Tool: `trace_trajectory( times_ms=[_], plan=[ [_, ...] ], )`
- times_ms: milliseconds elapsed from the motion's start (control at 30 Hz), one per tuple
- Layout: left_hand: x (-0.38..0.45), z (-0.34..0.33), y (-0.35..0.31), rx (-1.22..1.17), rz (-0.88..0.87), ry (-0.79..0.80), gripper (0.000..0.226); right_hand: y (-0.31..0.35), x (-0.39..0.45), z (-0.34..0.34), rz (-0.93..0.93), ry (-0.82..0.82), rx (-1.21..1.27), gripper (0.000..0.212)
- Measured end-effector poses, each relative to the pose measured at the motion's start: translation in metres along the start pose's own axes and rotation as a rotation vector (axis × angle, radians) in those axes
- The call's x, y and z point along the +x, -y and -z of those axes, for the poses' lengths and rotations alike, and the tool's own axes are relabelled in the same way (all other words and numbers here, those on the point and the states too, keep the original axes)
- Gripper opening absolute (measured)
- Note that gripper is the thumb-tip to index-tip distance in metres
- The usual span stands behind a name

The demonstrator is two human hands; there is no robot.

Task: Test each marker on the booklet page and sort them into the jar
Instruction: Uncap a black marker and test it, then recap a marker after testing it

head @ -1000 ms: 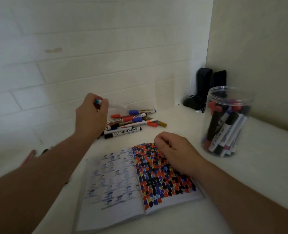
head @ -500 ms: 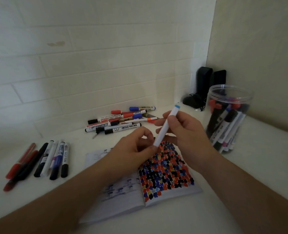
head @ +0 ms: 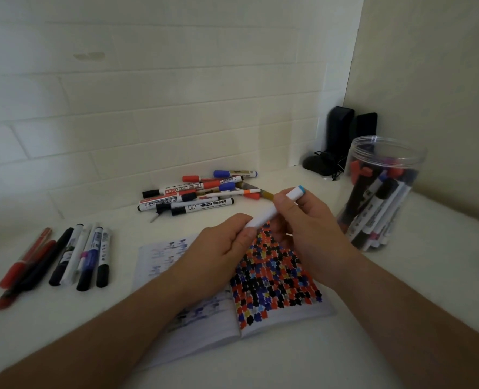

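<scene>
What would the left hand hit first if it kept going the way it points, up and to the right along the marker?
Likely the right hand, which grips the same white marker just ahead of the left hand. Beyond that stands the jar, though depth is unclear.

Both my forearms reach in from below. My left hand (head: 221,242) pinches the marker's (head: 274,210) lower end, and my right hand (head: 311,220) grips its upper part, fingers curled round.
</scene>
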State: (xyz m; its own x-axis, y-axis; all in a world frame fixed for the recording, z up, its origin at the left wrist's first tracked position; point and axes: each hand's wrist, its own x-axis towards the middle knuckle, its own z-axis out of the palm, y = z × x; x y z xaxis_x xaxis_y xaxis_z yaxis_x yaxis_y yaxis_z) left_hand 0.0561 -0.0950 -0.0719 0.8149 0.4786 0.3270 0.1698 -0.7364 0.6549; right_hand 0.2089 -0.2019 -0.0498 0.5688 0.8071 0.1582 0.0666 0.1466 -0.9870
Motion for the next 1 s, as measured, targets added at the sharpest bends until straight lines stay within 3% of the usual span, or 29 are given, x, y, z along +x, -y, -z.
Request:
trace_trajectory(
  times_ms=[167, 367, 433, 533, 633, 800, 900, 1000],
  plan=[
    [0.002, 0.0, 0.001, 0.0, -0.031, 0.002, 0.033, -0.002, -0.003, -0.002, 0.004, 0.083, -0.023, 0.019],
    [-0.008, 0.003, -0.002, 0.034, -0.022, 0.074, 0.031, 0.002, -0.006, 0.0, 0.008, 0.157, -0.119, 0.004],
    [-0.01, 0.007, 0.0, 0.011, 0.04, 0.068, 0.018, 0.009, -0.005, 0.008, -0.02, 0.108, -0.034, 0.009],
    [-0.008, 0.012, 0.01, 0.051, 0.099, 0.131, 0.023, 0.025, -0.005, 0.02, -0.053, 0.005, 0.21, 0.024],
    [-0.006, 0.01, 0.015, 0.247, 0.004, 0.22, 0.015, 0.036, -0.014, 0.021, -0.087, 0.097, 0.246, 0.024],
    [-0.004, 0.007, 0.018, 0.326, -0.046, 0.234, 0.017, 0.042, -0.031, 0.022, -0.109, 0.422, -0.03, 0.015],
    [-0.002, 0.005, 0.021, 0.341, -0.049, 0.239, 0.027, 0.024, -0.047, 0.021, -0.036, 0.389, -0.381, 0.03],
    [-0.001, 0.004, 0.023, 0.341, -0.047, 0.245, 0.021, 0.006, -0.058, 0.017, 0.008, 0.301, -0.456, 0.027]
  ],
)
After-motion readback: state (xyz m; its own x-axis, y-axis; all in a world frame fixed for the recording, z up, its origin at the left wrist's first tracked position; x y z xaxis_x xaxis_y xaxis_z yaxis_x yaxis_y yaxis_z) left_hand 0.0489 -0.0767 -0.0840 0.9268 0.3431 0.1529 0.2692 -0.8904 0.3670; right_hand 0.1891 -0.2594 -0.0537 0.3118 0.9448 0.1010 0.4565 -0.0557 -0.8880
